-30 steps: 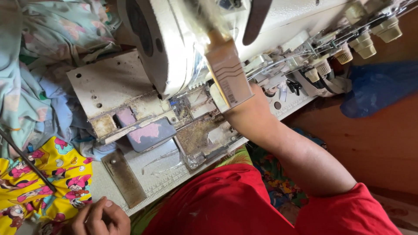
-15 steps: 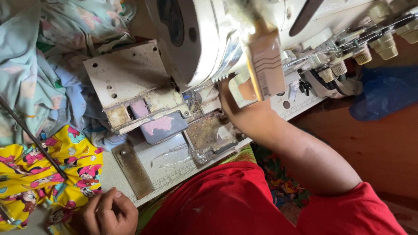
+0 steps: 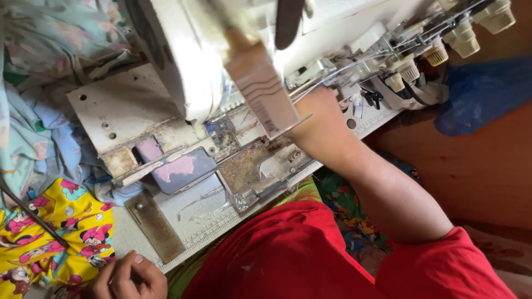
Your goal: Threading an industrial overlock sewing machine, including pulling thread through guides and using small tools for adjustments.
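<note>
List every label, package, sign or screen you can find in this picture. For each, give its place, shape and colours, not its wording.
Tag or label: hangs from the sewing machine at top centre, tilted; rectangular, pale beige with dark wavy lines and fine print.
No packages, signs or screens show.

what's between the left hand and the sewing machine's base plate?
Head view: a rusty metal strip on the white table lies between left hand and base plate.

Right hand reaches forward, arm extended; left hand rests curled low.
</note>
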